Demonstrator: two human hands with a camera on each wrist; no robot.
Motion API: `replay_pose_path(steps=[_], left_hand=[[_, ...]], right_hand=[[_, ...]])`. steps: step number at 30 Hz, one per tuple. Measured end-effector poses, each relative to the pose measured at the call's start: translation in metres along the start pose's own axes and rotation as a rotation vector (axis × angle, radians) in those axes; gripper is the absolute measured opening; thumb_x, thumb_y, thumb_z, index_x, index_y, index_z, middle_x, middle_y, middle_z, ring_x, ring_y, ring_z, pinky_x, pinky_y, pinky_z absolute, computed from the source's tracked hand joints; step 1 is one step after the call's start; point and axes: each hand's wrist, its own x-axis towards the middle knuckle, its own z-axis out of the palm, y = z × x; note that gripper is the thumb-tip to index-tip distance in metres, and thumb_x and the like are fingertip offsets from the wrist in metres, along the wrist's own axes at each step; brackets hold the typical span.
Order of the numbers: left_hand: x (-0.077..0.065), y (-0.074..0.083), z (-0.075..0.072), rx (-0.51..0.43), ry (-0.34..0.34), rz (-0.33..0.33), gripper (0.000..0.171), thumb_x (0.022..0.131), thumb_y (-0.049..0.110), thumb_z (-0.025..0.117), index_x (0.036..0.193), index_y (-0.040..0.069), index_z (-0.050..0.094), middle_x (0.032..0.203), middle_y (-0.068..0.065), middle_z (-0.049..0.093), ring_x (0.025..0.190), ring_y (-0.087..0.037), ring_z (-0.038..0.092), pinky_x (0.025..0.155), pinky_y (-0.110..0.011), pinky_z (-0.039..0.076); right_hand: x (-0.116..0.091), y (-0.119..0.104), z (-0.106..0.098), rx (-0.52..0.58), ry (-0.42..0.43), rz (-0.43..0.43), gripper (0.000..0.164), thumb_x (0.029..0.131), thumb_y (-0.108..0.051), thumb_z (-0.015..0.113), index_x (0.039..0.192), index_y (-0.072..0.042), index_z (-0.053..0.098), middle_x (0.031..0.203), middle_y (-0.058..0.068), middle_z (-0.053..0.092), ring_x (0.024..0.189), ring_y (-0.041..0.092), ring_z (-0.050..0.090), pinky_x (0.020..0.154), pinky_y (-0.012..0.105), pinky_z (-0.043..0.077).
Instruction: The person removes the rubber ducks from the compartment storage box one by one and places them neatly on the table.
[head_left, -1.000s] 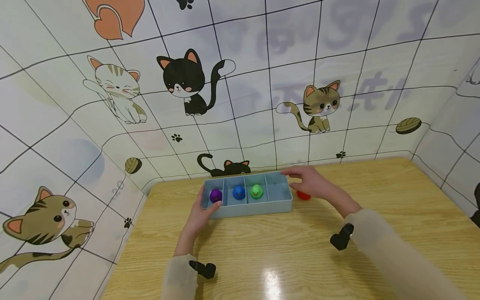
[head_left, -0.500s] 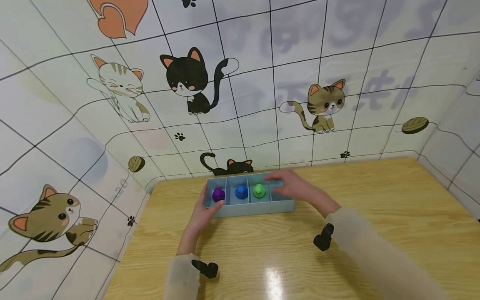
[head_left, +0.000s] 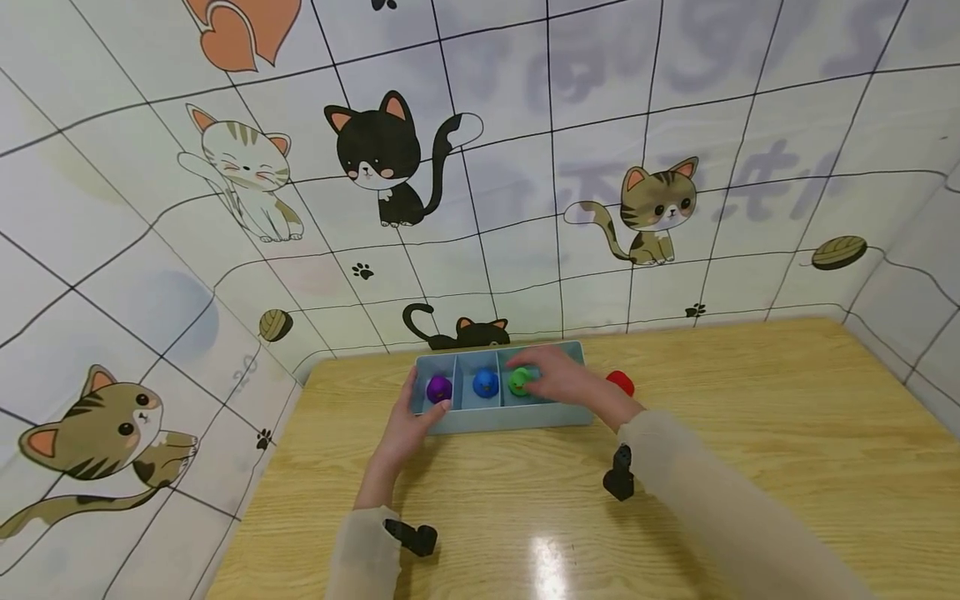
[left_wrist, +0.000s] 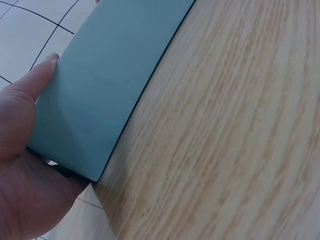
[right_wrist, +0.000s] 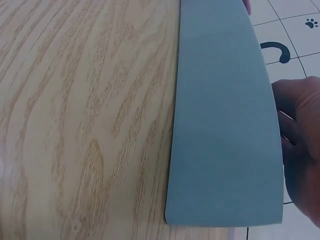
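Note:
A light blue tray with four walls and divided compartments sits on the table near the wall. My left hand grips its left end, thumb on the front wall; the left wrist view shows this thumb on the blue wall. In separate compartments lie a purple toy duck, a blue toy duck and a green toy duck. My right hand reaches into the tray from the right, finger and thumb spread around the green duck. In the right wrist view the front wall hides its fingertips.
A small red toy lies on the wooden table just right of the tray, partly behind the right wrist. A wall with cartoon cats rises directly behind the table.
My right hand has moved left from beside the red toy, across the right compartment, to the green duck. The left hand keeps its grip on the tray.

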Motion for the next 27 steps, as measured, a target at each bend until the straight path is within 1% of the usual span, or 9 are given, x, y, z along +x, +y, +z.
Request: replay_pose_path(steps=[5, 9, 13, 19, 23, 27], left_hand=[[-0.001, 0.001, 0.0, 0.012, 0.004, -0.006, 0.095, 0.095, 0.037, 0.075, 0.166, 0.017, 0.014, 0.169, -0.016, 0.016, 0.153, -0.043, 0.014, 0.121, -0.061, 0.017], [-0.001, 0.001, 0.0, 0.011, 0.003, -0.004, 0.095, 0.095, 0.037, 0.075, 0.166, 0.017, 0.014, 0.169, -0.015, 0.017, 0.154, -0.043, 0.014, 0.121, -0.061, 0.017], [0.0, -0.001, 0.001, 0.008, 0.003, 0.0, 0.095, 0.095, 0.036, 0.075, 0.166, 0.015, 0.015, 0.169, -0.016, 0.017, 0.153, -0.043, 0.014, 0.12, -0.062, 0.017], [0.0, -0.001, 0.001, 0.0, -0.001, -0.015, 0.096, 0.095, 0.037, 0.075, 0.166, 0.018, 0.015, 0.17, -0.014, 0.017, 0.154, -0.041, 0.013, 0.121, -0.06, 0.016], [0.0, -0.001, 0.001, -0.006, -0.001, -0.013, 0.096, 0.095, 0.037, 0.076, 0.166, 0.018, 0.015, 0.17, -0.013, 0.016, 0.154, -0.041, 0.012, 0.121, -0.06, 0.015], [-0.001, -0.001, 0.0, 0.002, -0.001, -0.016, 0.096, 0.094, 0.038, 0.076, 0.166, 0.018, 0.015, 0.17, -0.013, 0.016, 0.154, -0.041, 0.013, 0.121, -0.061, 0.016]], right_hand=[[0.005, 0.001, 0.001, -0.056, -0.021, -0.007, 0.035, 0.091, 0.003, 0.072, 0.126, 0.003, 0.069, 0.127, 0.016, 0.069, 0.124, 0.037, 0.06, 0.101, 0.049, 0.051], [0.007, 0.002, 0.003, -0.076, -0.048, 0.023, 0.034, 0.093, 0.002, 0.071, 0.126, 0.001, 0.07, 0.128, 0.014, 0.069, 0.123, 0.035, 0.06, 0.1, 0.047, 0.051], [0.008, 0.001, 0.004, -0.082, -0.068, 0.045, 0.033, 0.093, 0.003, 0.07, 0.126, 0.001, 0.07, 0.128, 0.015, 0.068, 0.123, 0.036, 0.059, 0.1, 0.047, 0.051], [0.011, 0.005, 0.007, -0.147, -0.073, 0.021, 0.03, 0.091, 0.008, 0.069, 0.12, 0.0, 0.072, 0.122, 0.014, 0.07, 0.116, 0.034, 0.063, 0.095, 0.045, 0.054], [0.013, 0.008, 0.009, -0.183, -0.083, -0.006, 0.03, 0.091, 0.008, 0.068, 0.119, 0.001, 0.072, 0.12, 0.015, 0.071, 0.114, 0.033, 0.064, 0.095, 0.044, 0.054], [0.014, 0.008, 0.011, -0.187, -0.092, -0.015, 0.029, 0.091, 0.008, 0.068, 0.12, 0.003, 0.072, 0.12, 0.016, 0.071, 0.113, 0.033, 0.065, 0.096, 0.043, 0.054]])
